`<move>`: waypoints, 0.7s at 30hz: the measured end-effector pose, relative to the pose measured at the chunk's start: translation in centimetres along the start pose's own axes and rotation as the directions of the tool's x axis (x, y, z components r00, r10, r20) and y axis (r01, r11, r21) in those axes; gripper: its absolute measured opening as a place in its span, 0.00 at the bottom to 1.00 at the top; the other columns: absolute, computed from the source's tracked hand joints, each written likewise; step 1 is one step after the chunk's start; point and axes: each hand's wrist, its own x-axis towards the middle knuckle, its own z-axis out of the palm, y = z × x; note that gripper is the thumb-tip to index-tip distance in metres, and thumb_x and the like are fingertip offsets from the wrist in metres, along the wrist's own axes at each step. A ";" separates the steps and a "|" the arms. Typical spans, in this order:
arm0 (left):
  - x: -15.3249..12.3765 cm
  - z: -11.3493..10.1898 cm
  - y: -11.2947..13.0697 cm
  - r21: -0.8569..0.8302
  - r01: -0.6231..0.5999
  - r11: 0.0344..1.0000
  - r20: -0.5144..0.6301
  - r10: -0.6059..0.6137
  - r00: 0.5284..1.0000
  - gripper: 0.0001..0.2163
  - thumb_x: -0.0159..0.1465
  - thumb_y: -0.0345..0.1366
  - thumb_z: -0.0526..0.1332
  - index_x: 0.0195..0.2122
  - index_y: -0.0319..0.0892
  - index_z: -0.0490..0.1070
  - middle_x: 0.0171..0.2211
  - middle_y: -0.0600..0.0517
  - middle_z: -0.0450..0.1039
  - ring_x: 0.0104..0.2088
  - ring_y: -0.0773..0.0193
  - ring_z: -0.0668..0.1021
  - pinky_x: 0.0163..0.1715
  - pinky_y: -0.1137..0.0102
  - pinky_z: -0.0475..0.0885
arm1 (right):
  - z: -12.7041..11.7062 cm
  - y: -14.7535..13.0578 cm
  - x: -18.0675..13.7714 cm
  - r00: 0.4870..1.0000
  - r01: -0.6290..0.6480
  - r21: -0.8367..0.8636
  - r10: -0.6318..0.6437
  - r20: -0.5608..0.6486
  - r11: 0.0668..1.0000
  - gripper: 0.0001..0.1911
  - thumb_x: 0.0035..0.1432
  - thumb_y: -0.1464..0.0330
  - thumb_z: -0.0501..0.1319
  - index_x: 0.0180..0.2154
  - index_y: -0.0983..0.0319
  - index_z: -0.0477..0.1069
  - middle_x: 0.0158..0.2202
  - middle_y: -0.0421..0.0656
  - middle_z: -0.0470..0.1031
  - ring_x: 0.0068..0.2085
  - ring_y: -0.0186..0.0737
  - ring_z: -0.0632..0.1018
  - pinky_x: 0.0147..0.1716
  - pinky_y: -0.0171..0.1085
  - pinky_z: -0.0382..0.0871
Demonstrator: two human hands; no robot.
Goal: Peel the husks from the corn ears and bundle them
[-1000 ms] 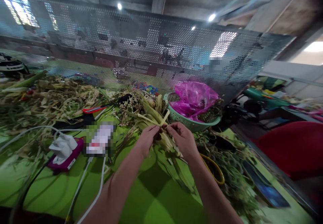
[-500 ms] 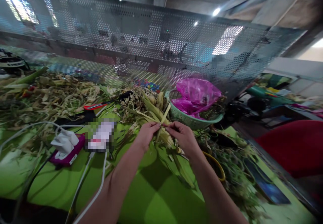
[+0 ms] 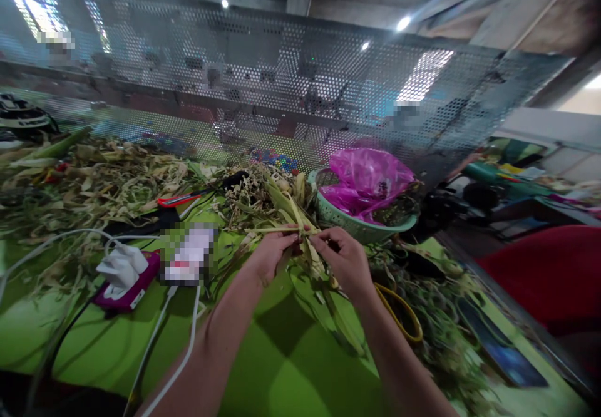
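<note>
Pale green, dried-looking leaf strips, which resemble corn husks point(image 3: 283, 204), cross in a loose bundle at the middle of the head view. My left hand point(image 3: 275, 253) pinches the strips from the left, thumb and fingers pressed together near the crossing point. From the right, my right hand point(image 3: 345, 259) is closed with its fingertips at the same crossing. Just what lies between those fingertips is partly hidden. Longer leaves point(image 3: 340, 320) hang from the bundle toward the green tabletop point(image 3: 291, 373).
Behind the bundle stands a green basket point(image 3: 361, 228) with a pink plastic bag point(image 3: 369, 179). Dried leaves point(image 3: 126, 176) pile at left. A phone point(image 3: 190, 254), a power strip point(image 3: 129, 279) and cables lie left; a yellow ring point(image 3: 401, 314) and greenery point(image 3: 436, 335) lie right.
A light strip that stuck up to the right now lies flatter across the bundle. My left fingers have curled further around the crossing, and my right hand has shifted slightly.
</note>
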 end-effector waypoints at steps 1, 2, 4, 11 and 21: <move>0.0 0.0 0.0 -0.023 0.010 1.000 0.010 -0.010 1.000 0.09 0.52 0.28 0.65 0.36 0.38 0.78 0.32 0.48 0.76 0.28 0.69 0.74 0.30 0.75 0.69 | 0.2 -0.1 -0.1 0.998 0.017 -0.013 -0.016 0.052 1.000 0.12 0.58 0.60 0.60 0.28 0.60 0.74 0.29 0.42 0.72 0.31 0.39 0.72 0.31 0.35 0.64; 0.1 0.0 -0.1 -0.044 0.017 0.999 0.023 -0.016 1.000 0.09 0.52 0.27 0.64 0.35 0.38 0.78 0.33 0.48 0.77 0.28 0.69 0.74 0.31 0.75 0.69 | 0.4 -0.2 -0.1 0.996 0.028 -0.021 -0.026 0.091 0.999 0.11 0.58 0.61 0.60 0.29 0.60 0.74 0.29 0.42 0.73 0.32 0.39 0.73 0.32 0.36 0.64; 0.1 -0.1 -0.2 -0.075 0.016 0.997 0.038 -0.013 0.999 0.09 0.52 0.28 0.64 0.35 0.39 0.77 0.33 0.49 0.77 0.29 0.68 0.75 0.31 0.74 0.70 | 0.7 -0.2 -0.2 0.991 0.036 -0.033 -0.031 0.130 0.999 0.08 0.57 0.63 0.60 0.30 0.60 0.74 0.31 0.42 0.74 0.33 0.40 0.74 0.33 0.36 0.65; -0.1 -0.7 0.2 -0.072 0.011 0.997 0.049 -0.008 0.999 0.11 0.49 0.31 0.66 0.35 0.41 0.76 0.29 0.51 0.76 0.29 0.65 0.75 0.34 0.70 0.70 | 0.8 -0.2 -0.2 0.990 0.038 -0.090 -0.025 0.140 0.995 0.06 0.55 0.65 0.60 0.29 0.60 0.72 0.29 0.41 0.74 0.32 0.41 0.74 0.32 0.36 0.65; -0.6 -1.3 1.5 0.227 -0.011 0.974 0.174 -0.029 0.984 0.20 0.51 0.44 0.71 0.41 0.38 0.78 0.37 0.46 0.78 0.32 0.66 0.76 0.39 0.70 0.70 | -0.4 -0.7 0.0 0.984 0.116 -0.183 -0.089 0.152 0.976 0.04 0.51 0.71 0.60 0.28 0.59 0.75 0.30 0.42 0.77 0.32 0.41 0.76 0.32 0.35 0.64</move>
